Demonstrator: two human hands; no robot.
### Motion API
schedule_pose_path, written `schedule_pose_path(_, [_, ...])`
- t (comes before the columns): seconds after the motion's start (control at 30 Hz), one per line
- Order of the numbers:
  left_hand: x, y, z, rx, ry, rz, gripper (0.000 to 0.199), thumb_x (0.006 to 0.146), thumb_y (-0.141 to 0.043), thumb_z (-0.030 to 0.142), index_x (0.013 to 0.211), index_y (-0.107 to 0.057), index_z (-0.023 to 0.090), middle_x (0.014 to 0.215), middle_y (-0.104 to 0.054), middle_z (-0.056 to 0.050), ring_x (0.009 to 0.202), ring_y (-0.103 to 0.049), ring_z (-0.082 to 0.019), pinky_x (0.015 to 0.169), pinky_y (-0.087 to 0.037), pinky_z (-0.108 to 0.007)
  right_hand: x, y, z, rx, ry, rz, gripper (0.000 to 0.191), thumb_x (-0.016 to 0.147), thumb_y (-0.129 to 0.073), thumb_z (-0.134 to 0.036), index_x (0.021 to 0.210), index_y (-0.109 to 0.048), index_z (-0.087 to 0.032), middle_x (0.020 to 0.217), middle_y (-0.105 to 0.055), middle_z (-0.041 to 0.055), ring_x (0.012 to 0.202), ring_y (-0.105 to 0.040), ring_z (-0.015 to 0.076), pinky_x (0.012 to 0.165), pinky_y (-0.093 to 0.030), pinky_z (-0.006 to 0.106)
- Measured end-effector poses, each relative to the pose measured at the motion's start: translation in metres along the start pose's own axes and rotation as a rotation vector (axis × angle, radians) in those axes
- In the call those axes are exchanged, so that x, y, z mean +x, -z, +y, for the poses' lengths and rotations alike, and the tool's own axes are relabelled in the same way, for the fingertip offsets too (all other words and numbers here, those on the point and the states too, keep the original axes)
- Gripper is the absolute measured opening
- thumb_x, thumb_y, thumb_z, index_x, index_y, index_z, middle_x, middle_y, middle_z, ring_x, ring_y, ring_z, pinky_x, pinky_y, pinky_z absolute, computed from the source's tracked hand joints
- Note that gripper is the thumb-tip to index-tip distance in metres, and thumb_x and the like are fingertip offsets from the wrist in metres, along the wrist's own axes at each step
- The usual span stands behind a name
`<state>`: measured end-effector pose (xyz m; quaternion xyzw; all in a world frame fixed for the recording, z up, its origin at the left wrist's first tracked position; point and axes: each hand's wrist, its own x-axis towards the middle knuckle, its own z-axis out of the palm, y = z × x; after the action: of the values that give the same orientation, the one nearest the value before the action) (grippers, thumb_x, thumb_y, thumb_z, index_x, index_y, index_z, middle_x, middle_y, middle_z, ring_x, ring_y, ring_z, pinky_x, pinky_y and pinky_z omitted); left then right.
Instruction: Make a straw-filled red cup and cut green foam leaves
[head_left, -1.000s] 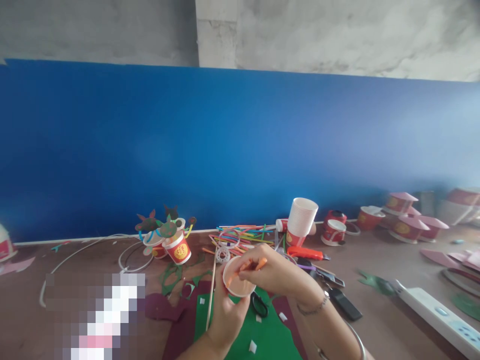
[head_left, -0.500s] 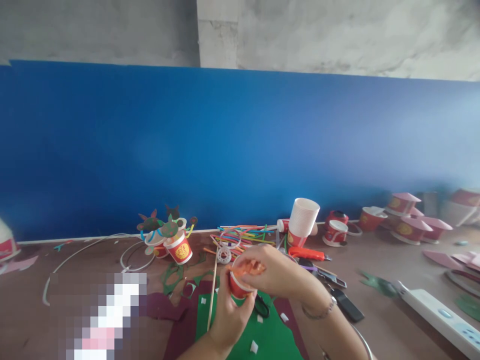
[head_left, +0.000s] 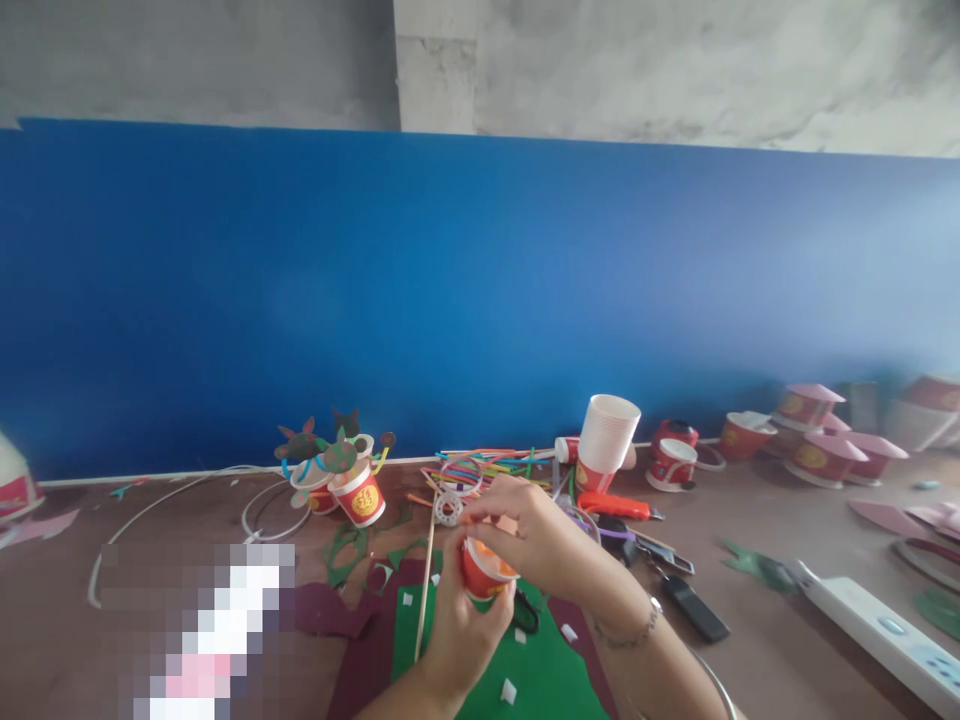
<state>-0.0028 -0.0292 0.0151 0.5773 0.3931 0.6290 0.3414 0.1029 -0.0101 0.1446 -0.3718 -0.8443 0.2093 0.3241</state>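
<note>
My left hand [head_left: 461, 625] is closed around a small red paper cup [head_left: 480, 582] with a white rim, held slightly tilted above green sheet material. Over the cup's mouth arches my right hand [head_left: 517, 530], its fingers bent down at the far left of the rim. Orange material [head_left: 489, 552] shows inside the cup and under the right fingers; its exact kind is unclear. Beneath the hands lies a green sheet [head_left: 551, 670] with several small white bits on it, over dark red sheets [head_left: 356, 670]. Black scissor handles [head_left: 527, 612] show beside the cup.
A stack of white paper cups [head_left: 609, 435] stands behind, near an orange utility knife [head_left: 615, 507] and colourful sticks [head_left: 487, 470]. Decorated cups [head_left: 358, 498] are at left, pink-topped cups [head_left: 825, 455] at right. A power strip [head_left: 877, 620] and a wooden stick [head_left: 426, 590] lie on the table.
My right hand has turned and lowered over the cup, its fingers shifting to the far left rim. The orange material now shows inside the cup's mouth. My left hand stays in place.
</note>
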Motion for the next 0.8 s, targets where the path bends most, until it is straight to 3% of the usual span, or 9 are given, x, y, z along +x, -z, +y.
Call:
schedule_pose_path(0.17, [0.000,0.003,0.002,0.016,0.049,-0.025,0.051,0.072,-0.059,0.016,0.118,-0.038,0.020,0.112,-0.056,-0.009,0.103,-0.056,-0.022,0.090,-0.044,-0.036,-0.002,0.006,0.006,-0.248,-0.018,0.027,0.023,0.073,-0.051,-0.009,0.073,-0.071,-0.021,0.070,-0.067,0.0026,0.075,-0.055,0.0176,0.070,-0.040,0.030])
schedule_pose_path(0.43, [-0.003,0.001,-0.002,0.023,-0.031,-0.055,0.056,0.071,-0.058,0.012,0.122,-0.037,0.020,0.112,-0.055,-0.009,0.104,-0.055,-0.022,0.091,-0.043,-0.035,-0.002,-0.002,0.008,-0.452,-0.031,-0.228,0.028,0.066,-0.048,-0.006,0.062,-0.069,-0.023,0.065,-0.068,-0.0005,0.066,-0.055,0.0144,0.068,-0.035,0.027])
schedule_pose_path(0.63, [-0.004,0.002,-0.004,0.045,0.002,-0.072,0.056,0.073,-0.056,0.012,0.124,-0.034,0.020,0.113,-0.053,-0.010,0.105,-0.053,-0.022,0.092,-0.042,-0.036,-0.002,-0.005,0.008,-0.535,-0.025,-0.232,0.025,0.068,-0.045,-0.007,0.057,-0.064,-0.019,0.060,-0.065,0.0021,0.060,-0.052,0.0128,0.064,-0.033,0.025])
schedule_pose_path(0.8, [-0.008,0.003,-0.016,0.079,-0.006,-0.086,0.060,0.073,-0.057,0.014,0.127,-0.031,0.020,0.117,-0.051,-0.012,0.107,-0.052,-0.023,0.094,-0.040,-0.037,-0.002,-0.006,0.010,-0.513,0.001,-0.236,0.021,0.063,-0.043,-0.007,0.049,-0.054,-0.017,0.052,-0.058,-0.0005,0.051,-0.039,0.0092,0.056,-0.028,0.024])
